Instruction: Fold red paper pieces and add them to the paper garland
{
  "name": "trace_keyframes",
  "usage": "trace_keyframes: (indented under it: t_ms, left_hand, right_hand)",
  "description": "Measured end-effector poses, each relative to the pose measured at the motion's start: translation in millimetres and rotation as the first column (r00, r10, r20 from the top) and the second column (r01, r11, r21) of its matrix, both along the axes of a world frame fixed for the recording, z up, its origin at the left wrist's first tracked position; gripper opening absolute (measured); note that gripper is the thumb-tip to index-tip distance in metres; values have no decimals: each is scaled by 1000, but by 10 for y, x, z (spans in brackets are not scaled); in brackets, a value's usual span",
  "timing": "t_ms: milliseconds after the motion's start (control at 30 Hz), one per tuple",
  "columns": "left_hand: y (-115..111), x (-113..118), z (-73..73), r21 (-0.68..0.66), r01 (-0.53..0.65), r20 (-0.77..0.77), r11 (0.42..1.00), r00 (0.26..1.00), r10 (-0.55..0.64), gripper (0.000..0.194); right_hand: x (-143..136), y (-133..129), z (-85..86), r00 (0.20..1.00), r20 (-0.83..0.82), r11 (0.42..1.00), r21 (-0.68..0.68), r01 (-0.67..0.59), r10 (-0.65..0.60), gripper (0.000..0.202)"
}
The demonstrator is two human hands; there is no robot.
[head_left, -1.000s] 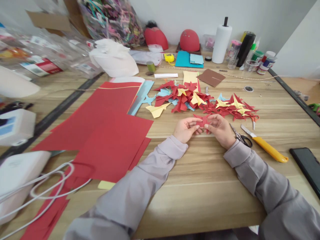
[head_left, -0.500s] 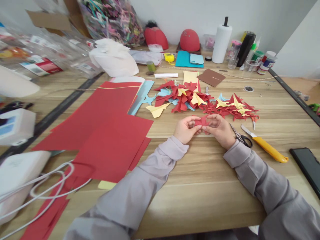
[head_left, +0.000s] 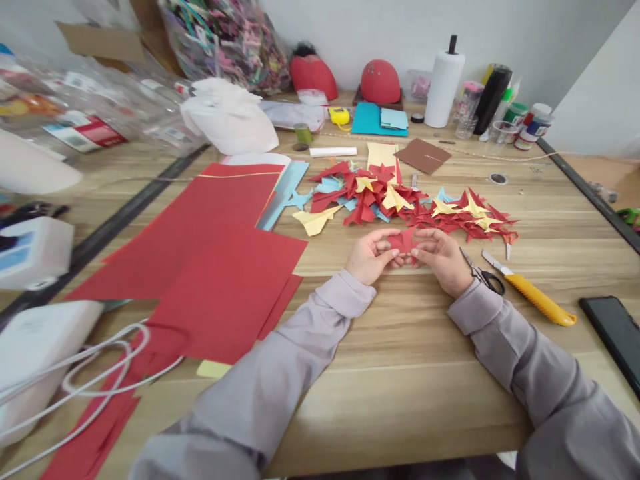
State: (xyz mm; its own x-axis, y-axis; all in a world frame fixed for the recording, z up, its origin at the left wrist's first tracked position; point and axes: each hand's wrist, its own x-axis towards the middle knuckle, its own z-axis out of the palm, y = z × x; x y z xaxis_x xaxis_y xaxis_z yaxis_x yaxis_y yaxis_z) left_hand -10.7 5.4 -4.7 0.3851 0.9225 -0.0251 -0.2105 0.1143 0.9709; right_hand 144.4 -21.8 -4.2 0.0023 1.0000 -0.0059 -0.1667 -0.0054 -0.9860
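thumbs [head_left: 390,255] now farther apart, small folded red paper [head_left: 401,243] in pinch of left hand [head_left: 373,257] and right hand [head_left: 443,260]

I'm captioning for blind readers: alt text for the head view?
Left hand and right hand hold a folded red paper at a wooden table, near piled red, yellow, blue paper shapes; red sheets lie left, a yellow cutter right.

Open tabletop [head_left: 400,380] between sleeves [head_left: 280,363], folded-paper pile [head_left: 367,200] just beyond the hands [head_left: 369,259], scissors [head_left: 494,283] and yellow cutter [head_left: 540,299] obstructing rightward
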Motion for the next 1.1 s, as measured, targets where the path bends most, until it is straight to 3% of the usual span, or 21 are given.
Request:
trace_keyframes:
  t_ms: [300,500,767,933,1100]
  left_hand:
    - [45,5,-76,17,-22,78,1000,997,21,52]
    - [30,37,-62,65,-20,81,998,997,15,41]
    - [18,143,-52,-17,-47,72,999,996,48,27]
    - [20,205,-20,-32,-139,24,990,990,140,22]
    - [32,335,-71,16,-303,-28,953,952,303,19]
  right_hand:
    - [-8,2,14,997,-51,998,-7,61,-61,41]
    - [8,-5,18,998,-30,998,18,60,-60,38]
    - [85,40,-69,990,143,997,80,-18,7,30]
    - [88,53,-78,988,151,997,79,-26,14,30]
    - [109,45,-95,986,164,993,114,-8,-11,27]
